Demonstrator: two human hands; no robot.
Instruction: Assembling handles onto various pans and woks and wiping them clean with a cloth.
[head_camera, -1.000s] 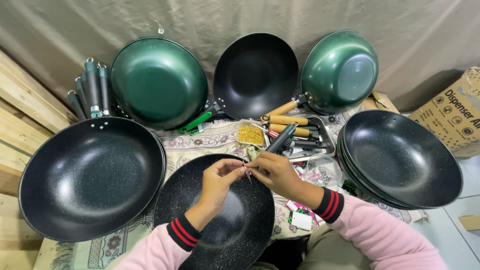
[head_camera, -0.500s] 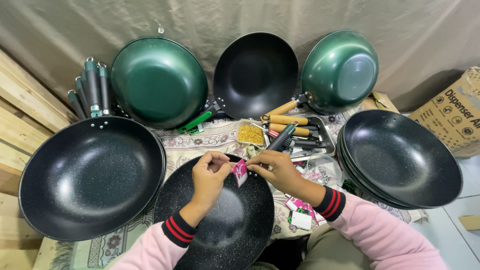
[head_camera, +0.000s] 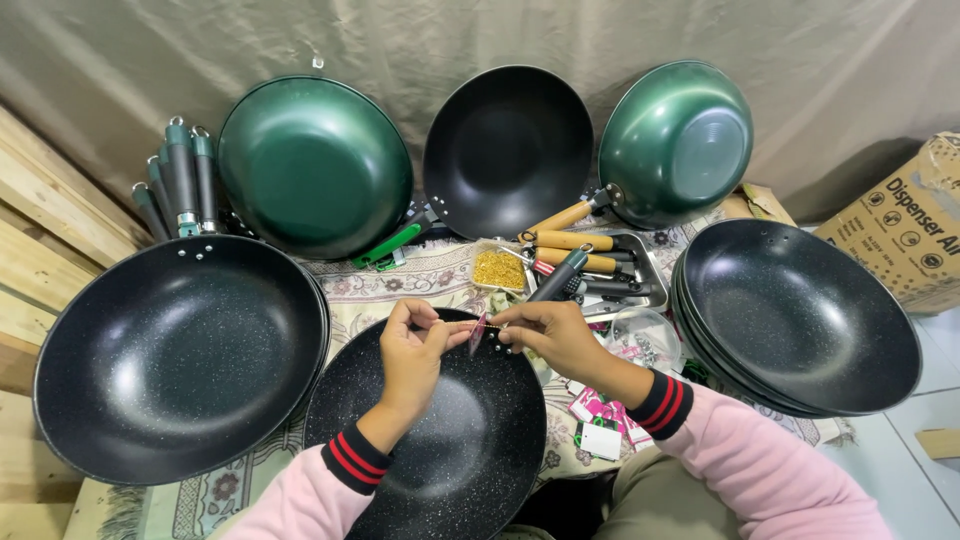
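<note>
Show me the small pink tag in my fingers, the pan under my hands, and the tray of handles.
pink tag (head_camera: 478, 333), head view, middle of tag.
black speckled pan (head_camera: 450, 450), head view, bare inner bowl.
metal tray (head_camera: 652, 272), head view, right rim.

Single view only, from a head-worn camera. It looks steeply down and forward over the person's lap, close to both hands at lower centre. The wide lens bends the frame edges. The field reaches a draped cloth backdrop (head_camera: 420, 40) at the far side. No second view overlaps.
</note>
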